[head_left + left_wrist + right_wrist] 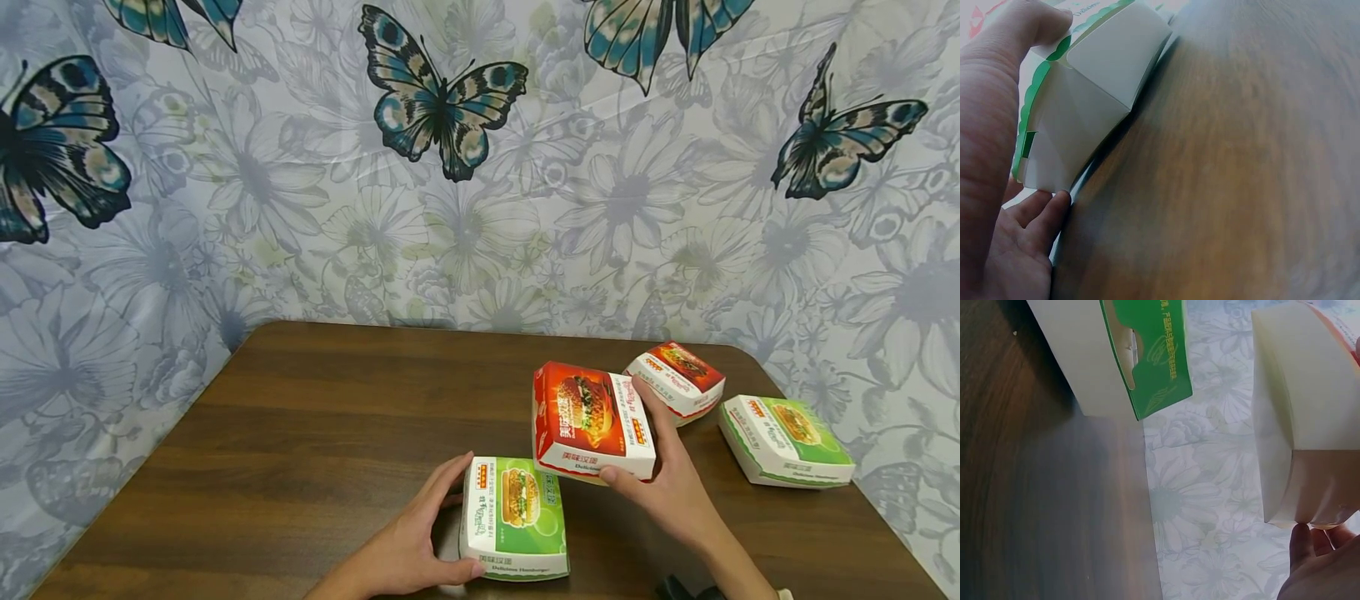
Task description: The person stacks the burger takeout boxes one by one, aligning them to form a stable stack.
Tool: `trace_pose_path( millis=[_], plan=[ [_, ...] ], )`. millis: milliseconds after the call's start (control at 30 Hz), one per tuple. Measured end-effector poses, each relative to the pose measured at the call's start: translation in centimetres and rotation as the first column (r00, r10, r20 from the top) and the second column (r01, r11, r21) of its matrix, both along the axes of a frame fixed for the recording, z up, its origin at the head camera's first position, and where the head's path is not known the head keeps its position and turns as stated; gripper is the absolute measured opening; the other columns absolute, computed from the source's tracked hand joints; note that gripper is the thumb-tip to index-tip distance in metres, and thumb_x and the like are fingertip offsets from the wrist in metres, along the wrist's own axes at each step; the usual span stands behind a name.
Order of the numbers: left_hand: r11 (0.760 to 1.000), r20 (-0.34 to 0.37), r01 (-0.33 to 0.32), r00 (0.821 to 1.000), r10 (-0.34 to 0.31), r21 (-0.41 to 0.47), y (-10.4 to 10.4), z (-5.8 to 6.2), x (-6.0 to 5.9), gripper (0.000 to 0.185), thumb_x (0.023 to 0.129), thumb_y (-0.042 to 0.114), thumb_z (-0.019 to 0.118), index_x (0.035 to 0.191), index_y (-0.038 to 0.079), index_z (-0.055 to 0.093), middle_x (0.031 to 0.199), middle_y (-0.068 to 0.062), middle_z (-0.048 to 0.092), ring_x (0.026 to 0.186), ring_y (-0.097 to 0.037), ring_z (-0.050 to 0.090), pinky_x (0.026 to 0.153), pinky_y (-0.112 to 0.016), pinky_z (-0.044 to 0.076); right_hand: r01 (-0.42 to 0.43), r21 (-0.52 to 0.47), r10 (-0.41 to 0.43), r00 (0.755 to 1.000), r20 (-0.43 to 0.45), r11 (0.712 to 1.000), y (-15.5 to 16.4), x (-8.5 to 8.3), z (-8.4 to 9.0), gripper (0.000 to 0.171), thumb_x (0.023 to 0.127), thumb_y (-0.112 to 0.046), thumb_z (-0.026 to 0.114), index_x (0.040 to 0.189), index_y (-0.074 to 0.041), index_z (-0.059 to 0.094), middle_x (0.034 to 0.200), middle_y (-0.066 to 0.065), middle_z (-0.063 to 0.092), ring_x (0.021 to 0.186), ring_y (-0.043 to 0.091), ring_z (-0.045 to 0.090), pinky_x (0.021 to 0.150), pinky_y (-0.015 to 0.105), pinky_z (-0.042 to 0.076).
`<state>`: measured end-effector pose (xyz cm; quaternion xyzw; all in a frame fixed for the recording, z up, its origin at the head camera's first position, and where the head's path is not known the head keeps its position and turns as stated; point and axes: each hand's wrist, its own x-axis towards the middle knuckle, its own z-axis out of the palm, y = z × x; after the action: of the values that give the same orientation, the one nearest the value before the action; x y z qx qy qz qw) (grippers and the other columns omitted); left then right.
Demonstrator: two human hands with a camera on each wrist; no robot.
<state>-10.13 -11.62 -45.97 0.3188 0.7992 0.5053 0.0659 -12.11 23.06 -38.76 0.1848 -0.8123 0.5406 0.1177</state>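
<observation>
**Two hands on two burger boxes, four boxes on the tabletop**

The left hand [408,546] grasps the near green burger box [516,517], thumb curled over its front edge and fingers [1041,212] along its left side; the box sits flat on the brown tabletop [315,433]. The right hand [667,475] grasps the red burger box [592,421], thumb on the front lower edge and fingers round the right side; this box is tilted, raised off the tabletop and just behind the green one, its near edge overlapping the green box's far corner. Judged from this position, the red box seems partway toward being set on or against the green one; neither stacking nor any other arrangement is complete. A second red burger box [677,379] and a second green burger box [786,440] lie apart on the right, untouched. All four boxes are closed, so their contents cannot be told. A butterfly-and-flower printed backdrop [465,183] stands behind.
</observation>
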Motion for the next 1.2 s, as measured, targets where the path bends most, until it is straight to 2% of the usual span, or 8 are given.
trace_pose_path(
  millis=[300,500,733,833,1033,1200],
  plan=[
    [1.0,0.045,-0.019,0.999,0.02,-0.017,0.0,0.0,-0.1,0.11,0.084,0.044,0.085,0.166,0.023,0.014,0.164,0.005,0.024,0.136,-0.018,0.051,0.114,-0.031,0.042,-0.086,-0.072,0.085,0.996,-0.02,0.994,-0.4,0.3,-0.2,0.112,0.077,0.009,0.078,0.166,-0.023,0.018,0.152,0.006,0.038,0.121,0.01,0.055,0.09,0.018,0.052],
    [1.0,-0.014,-0.015,1.0,0.015,-0.017,0.1,-0.1,-0.1,0.11,0.084,0.044,0.085,0.165,0.019,0.015,0.163,-0.001,0.027,0.135,-0.02,0.052,0.113,-0.032,0.044,-0.121,-0.079,0.12,0.993,-0.02,0.99,-0.6,0.5,-0.2,0.113,0.078,0.009,0.077,0.166,-0.023,0.015,0.154,0.007,0.036,0.122,0.011,0.055,0.091,0.02,0.053],
    [0.999,0.072,-0.031,0.997,0.034,-0.037,0.1,0.2,-0.1,0.111,0.083,0.046,0.085,0.166,0.023,0.015,0.164,0.008,0.023,0.137,-0.019,0.05,0.115,-0.033,0.042,-0.141,-0.064,0.139,0.989,-0.043,0.988,-0.9,0.8,-0.4,0.112,0.076,0.01,0.077,0.166,-0.016,0.015,0.152,0.007,0.036,0.122,0.011,0.053,0.09,0.021,0.053],
    [0.999,0.078,-0.031,0.996,0.034,-0.039,0.2,0.3,-0.1,0.111,0.083,0.047,0.085,0.166,0.024,0.015,0.164,0.008,0.023,0.137,-0.019,0.05,0.116,-0.034,0.042,-0.142,-0.055,0.14,0.99,-0.034,0.988,-1.0,0.9,-0.5,0.114,0.076,0.009,0.078,0.166,-0.018,0.014,0.153,0.007,0.035,0.122,0.011,0.053,0.09,0.021,0.054],
    [0.999,0.048,-0.023,0.999,0.024,-0.024,0.1,0.3,0.0,0.11,0.083,0.045,0.085,0.165,0.025,0.014,0.164,0.005,0.024,0.137,-0.02,0.05,0.115,-0.034,0.042,-0.149,-0.04,0.149,0.989,-0.009,0.988,-1.4,1.1,-0.5,0.115,0.076,0.007,0.08,0.166,-0.022,0.014,0.156,0.005,0.031,0.121,0.011,0.054,0.089,0.024,0.056],
    [1.0,0.01,-0.017,1.0,0.017,-0.012,0.0,0.2,0.0,0.109,0.084,0.043,0.085,0.165,0.019,0.015,0.163,0.001,0.026,0.135,-0.021,0.052,0.114,-0.033,0.043,-0.155,-0.042,0.155,0.988,-0.013,0.987,-1.7,1.3,-0.5,0.114,0.075,0.006,0.08,0.166,-0.019,0.015,0.16,0.005,0.025,0.125,0.011,0.049,0.09,0.024,0.055]
  ],
)
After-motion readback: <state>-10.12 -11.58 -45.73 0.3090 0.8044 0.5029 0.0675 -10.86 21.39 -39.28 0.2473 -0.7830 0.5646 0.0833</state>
